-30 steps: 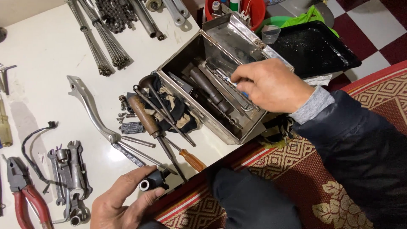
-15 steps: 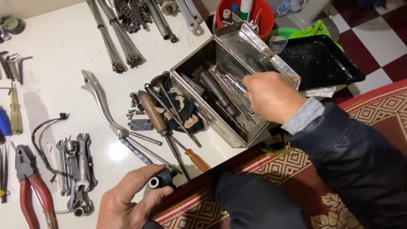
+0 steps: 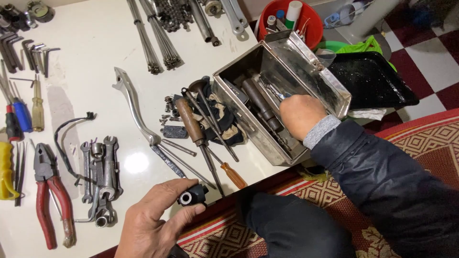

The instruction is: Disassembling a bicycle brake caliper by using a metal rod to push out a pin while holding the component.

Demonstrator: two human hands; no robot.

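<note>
Risk first: right hand [image 3: 301, 114] is down inside the metal toolbox [image 3: 330, 88], fingers curled onto a thin metal tool among loose, packed pieces; whether it truly grips it I cannot tell. Sharp tips or the box's thin rim could nick the knuckles, and a tug on a tangled piece could tip the box toward the table edge just below the wrist. Left hand [image 3: 153, 220] pinches a small black cylindrical part [image 3: 191, 196] between thumb and fingers right at the table edge; a loose pinch likely drops it onto the patterned rug [image 3: 420, 138].

Counts: one toolbox, one black part, one red-handled pliers [image 3: 50, 191] left of the left hand, one silver lever [image 3: 134, 107] above it, two wooden-handled screwdrivers [image 3: 191, 122] between the hands, one red tub [image 3: 287, 21] and one black tray [image 3: 373, 79] beyond the right hand.
</note>
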